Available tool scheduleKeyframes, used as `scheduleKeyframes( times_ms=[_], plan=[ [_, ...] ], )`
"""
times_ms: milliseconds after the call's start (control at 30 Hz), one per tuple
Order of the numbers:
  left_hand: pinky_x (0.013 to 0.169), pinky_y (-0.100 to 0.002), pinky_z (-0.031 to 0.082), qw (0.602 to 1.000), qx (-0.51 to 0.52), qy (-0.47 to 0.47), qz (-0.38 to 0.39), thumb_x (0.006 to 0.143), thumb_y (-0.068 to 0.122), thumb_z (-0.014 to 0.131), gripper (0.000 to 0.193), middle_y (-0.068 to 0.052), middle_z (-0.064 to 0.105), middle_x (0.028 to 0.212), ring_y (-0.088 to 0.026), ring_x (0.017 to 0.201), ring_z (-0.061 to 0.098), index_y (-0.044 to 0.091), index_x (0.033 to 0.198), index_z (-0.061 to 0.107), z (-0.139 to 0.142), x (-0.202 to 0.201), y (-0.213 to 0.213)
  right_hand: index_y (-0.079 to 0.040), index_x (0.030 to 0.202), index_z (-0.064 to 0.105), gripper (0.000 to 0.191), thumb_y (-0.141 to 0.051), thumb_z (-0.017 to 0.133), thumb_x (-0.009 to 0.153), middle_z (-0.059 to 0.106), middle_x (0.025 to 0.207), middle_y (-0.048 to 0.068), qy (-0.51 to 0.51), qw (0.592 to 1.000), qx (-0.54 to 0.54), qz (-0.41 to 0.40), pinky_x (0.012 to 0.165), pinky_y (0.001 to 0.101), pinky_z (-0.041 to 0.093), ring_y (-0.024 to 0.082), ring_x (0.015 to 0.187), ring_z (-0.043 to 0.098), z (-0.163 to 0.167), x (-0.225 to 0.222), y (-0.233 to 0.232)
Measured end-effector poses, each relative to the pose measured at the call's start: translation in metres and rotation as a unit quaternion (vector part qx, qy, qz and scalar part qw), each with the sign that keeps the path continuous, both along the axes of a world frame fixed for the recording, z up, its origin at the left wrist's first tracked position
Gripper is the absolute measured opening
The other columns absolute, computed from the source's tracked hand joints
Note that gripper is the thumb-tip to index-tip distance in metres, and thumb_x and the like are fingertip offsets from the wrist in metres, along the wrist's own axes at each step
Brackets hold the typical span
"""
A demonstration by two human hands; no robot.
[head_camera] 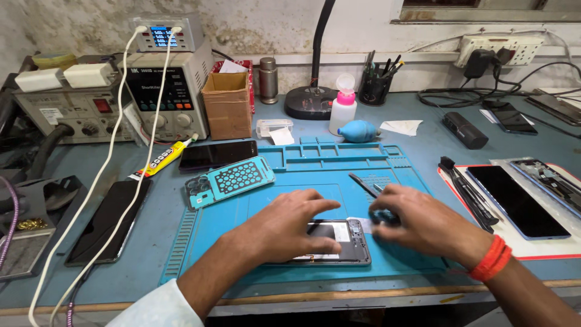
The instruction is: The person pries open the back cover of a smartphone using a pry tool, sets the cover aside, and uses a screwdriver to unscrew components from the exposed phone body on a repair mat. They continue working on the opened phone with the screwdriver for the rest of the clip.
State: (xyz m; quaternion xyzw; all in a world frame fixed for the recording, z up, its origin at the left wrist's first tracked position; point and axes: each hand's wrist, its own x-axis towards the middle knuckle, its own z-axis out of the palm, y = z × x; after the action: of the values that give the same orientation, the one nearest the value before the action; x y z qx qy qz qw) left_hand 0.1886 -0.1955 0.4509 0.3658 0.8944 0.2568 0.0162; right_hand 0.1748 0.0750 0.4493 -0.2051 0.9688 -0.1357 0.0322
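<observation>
An opened smartphone [347,241] with its back removed lies on the blue repair mat [315,166]. My left hand [284,227] rests flat on the phone's left part, pressing it down. My right hand [417,221] is at the phone's right end, fingers curled around a small dark tool at the mat; what the fingertips pinch is hidden. Black tweezers [362,183] lie on the mat just beyond my right hand. A teal phone back cover [230,180] lies at the mat's upper left corner.
Dark phones [218,154] [104,219] lie left of the mat; more phones and tools sit on a red-edged pad [514,203] at right. Power supplies [163,85], a cardboard box [227,104], a glue tube [162,158], a liquid bottle [342,112], a blue air blower [358,131] and a lamp base [310,102] stand behind.
</observation>
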Motion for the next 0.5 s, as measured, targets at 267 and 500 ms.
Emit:
scheduleKeyframes(
  times_ms=[267, 500],
  plan=[
    [0.108, -0.043, 0.040, 0.996, -0.066, -0.065, 0.000, 0.067, 0.044, 0.083, 0.091, -0.010, 0.057, 0.136, -0.030, 0.131, 0.048, 0.023, 0.149, 0.048, -0.006, 0.012, 0.001, -0.008, 0.101, 0.073, 0.032, -0.027, 0.082, 0.076, 0.071, 0.089, 0.008, -0.090, 0.993, 0.074, 0.028, 0.079, 0.0374, 0.056, 0.026, 0.085, 0.070, 0.024, -0.001, -0.010],
    [0.110, -0.042, 0.040, 0.997, -0.046, -0.060, -0.003, 0.070, 0.043, 0.082, 0.085, -0.009, 0.059, 0.134, -0.030, 0.130, 0.050, 0.022, 0.146, 0.051, -0.009, 0.013, -0.002, -0.008, 0.105, 0.069, 0.035, -0.019, 0.080, 0.072, 0.071, 0.078, 0.008, -0.107, 0.989, 0.092, 0.047, 0.068, 0.0399, 0.054, 0.026, 0.074, 0.069, 0.032, -0.006, -0.020]
  ],
)
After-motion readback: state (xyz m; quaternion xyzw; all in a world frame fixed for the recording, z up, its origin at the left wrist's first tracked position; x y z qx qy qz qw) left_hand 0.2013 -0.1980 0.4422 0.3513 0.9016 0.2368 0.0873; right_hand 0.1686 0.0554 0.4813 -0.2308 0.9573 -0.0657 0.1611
